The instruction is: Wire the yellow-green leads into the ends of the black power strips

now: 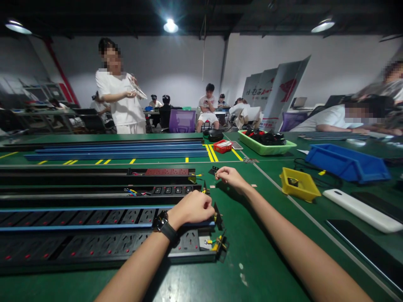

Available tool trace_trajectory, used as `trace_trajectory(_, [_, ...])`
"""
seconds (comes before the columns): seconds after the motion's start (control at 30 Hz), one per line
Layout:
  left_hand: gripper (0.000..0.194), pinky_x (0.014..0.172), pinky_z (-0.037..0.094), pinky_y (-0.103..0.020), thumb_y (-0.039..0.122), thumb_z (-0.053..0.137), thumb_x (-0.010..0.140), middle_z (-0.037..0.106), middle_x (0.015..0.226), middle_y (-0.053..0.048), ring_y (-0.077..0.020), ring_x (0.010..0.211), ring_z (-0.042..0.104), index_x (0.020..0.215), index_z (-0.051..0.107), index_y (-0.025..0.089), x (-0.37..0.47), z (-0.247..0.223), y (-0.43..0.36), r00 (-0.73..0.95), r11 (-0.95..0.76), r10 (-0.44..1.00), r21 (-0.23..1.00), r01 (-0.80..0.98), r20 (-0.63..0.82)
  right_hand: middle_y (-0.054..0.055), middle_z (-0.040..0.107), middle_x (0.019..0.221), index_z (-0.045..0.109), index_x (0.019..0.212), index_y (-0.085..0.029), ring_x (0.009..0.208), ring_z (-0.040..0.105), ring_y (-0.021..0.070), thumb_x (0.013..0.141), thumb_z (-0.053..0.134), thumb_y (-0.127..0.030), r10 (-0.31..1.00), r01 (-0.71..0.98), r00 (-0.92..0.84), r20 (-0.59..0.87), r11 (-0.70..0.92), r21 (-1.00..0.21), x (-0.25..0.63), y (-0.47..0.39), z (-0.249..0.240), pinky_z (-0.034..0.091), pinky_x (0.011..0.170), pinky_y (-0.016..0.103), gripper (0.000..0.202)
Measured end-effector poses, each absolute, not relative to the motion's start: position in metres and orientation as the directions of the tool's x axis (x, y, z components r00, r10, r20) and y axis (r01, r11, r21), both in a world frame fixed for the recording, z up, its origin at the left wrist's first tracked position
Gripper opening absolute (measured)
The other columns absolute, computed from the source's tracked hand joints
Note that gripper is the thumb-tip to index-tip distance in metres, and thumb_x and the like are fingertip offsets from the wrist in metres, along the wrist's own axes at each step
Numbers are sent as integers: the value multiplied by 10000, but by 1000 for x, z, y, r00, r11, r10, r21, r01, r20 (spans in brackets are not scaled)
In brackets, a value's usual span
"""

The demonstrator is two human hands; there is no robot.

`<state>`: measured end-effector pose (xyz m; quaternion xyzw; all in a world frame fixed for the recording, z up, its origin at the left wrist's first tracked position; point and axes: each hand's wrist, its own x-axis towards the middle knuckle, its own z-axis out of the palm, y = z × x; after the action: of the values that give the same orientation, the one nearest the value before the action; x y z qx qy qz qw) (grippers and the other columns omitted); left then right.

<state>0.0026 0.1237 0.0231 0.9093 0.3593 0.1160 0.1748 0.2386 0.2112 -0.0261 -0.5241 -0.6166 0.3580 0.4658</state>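
Over the end of a blue-edged power strip (126,217), my left hand (193,206) is closed with fingers curled; what they grip there is hidden. A black end plate (218,216) stands just beyond those fingers. My right hand (232,178) is raised to the right of the strips in a pinch, with something tiny at its fingertips that I cannot make out. Right by these fingertips is a small black bracket (214,170) with holes. Nearest me lies a black power strip (103,247), yellow-green wire (217,240) showing at its end.
Two more strips, one with red sockets (166,172), one with black sockets (172,190), lie behind. Blue rails (119,152) lie further back. To the right are a yellow bin (300,186), a blue bin (346,163), a green basket (267,147) and a white power bank (362,209).
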Motion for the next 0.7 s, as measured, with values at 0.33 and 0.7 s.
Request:
trace_trajectory(0.33, [213, 588, 279, -291, 220, 570, 843, 669, 648, -24, -129, 561, 477, 675, 693, 177, 3, 22, 125, 712, -680, 698, 379, 628, 74, 97, 793, 847, 728, 871, -172, 734, 708, 219, 745, 733, -436, 965, 293, 21, 262, 244, -924, 227, 215, -34, 548, 684, 319, 292])
trace_trajectory(0.7, [216, 587, 276, -293, 229, 571, 837, 666, 638, -25, -135, 557, 473, 668, 698, 182, 4, 28, 121, 705, -668, 706, 390, 634, 64, 70, 814, 875, 804, 868, -197, 819, 751, 238, 749, 755, -296, 923, 459, -130, 362, 380, -803, 205, 233, -28, 567, 795, 337, 162])
